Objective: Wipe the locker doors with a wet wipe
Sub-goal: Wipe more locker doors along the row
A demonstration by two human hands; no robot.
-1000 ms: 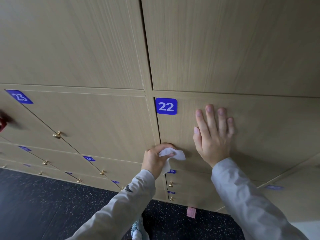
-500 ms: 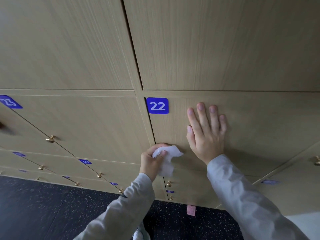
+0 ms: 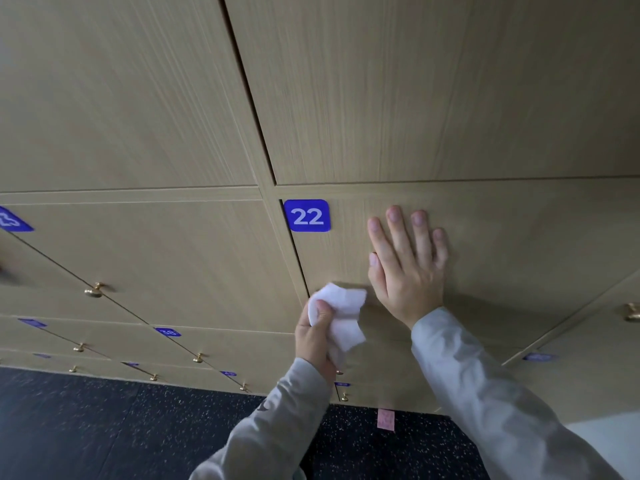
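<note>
A wall of light wooden locker doors fills the view. Door 22 [image 3: 519, 244] carries a blue number plate [image 3: 307, 215] at its top left corner. My left hand [image 3: 313, 337] grips a crumpled white wet wipe [image 3: 341, 313] and presses it against the lower left part of door 22, just right of the door's left edge. My right hand [image 3: 407, 268] lies flat on door 22 with fingers spread, right beside the wipe. It holds nothing.
The neighbouring door [image 3: 156, 258] to the left has a brass knob [image 3: 94, 290]. More numbered doors with small brass knobs run below. Another brass knob [image 3: 632, 311] shows at the right edge. A dark speckled floor [image 3: 104, 427] lies underneath, with a pink tag [image 3: 385, 419] near the locker base.
My left hand has moved the wipe up and to the right on door 22, closer to my right hand. The right hand stays flat on the door.
</note>
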